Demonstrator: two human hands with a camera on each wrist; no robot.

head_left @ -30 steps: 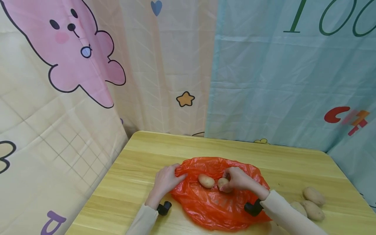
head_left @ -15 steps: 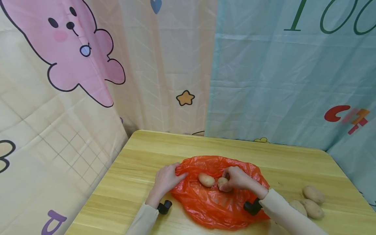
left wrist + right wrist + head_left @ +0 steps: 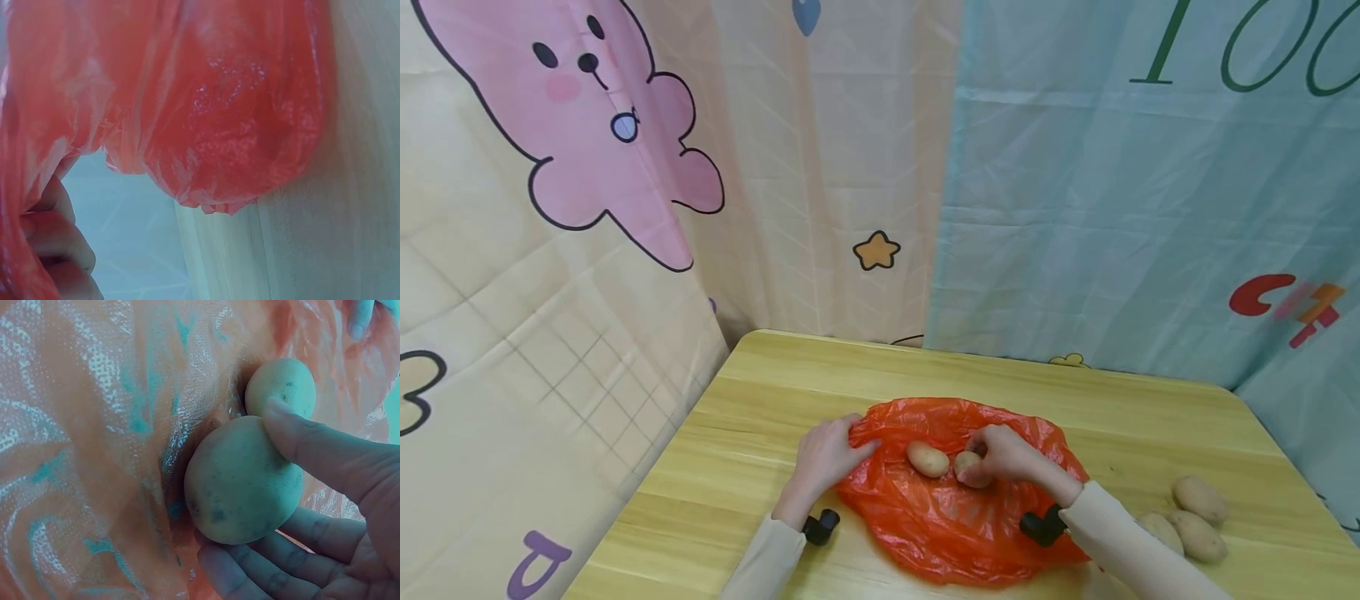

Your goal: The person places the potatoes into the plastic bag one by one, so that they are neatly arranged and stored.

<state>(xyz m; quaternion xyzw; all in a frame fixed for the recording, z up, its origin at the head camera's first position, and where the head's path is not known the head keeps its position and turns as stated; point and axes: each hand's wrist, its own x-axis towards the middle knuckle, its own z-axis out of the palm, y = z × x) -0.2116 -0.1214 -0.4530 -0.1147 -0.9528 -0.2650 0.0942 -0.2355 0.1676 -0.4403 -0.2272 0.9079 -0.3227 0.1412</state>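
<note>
A crumpled red plastic bag (image 3: pixel 951 533) lies spread on the table. My left hand (image 3: pixel 829 458) grips its left edge, and in the left wrist view the curled fingers (image 3: pixel 62 240) show behind the film. Over the middle of the bag, my right hand (image 3: pixel 1011 457) holds a potato (image 3: pixel 240 481) between the thumb and fingers. Just left of it in the head view, another potato (image 3: pixel 928 459) rests on the bag. The right wrist view has that second potato (image 3: pixel 281 387) close behind the held one.
On the wooden table (image 3: pixel 820 367), right of the bag, sit several loose potatoes (image 3: pixel 1199 535), partly behind the right sleeve (image 3: pixel 1131 533). Printed curtains (image 3: pixel 1075 208) hang behind and beside the table. A black wrist mount (image 3: pixel 822 527) shows at the left wrist.
</note>
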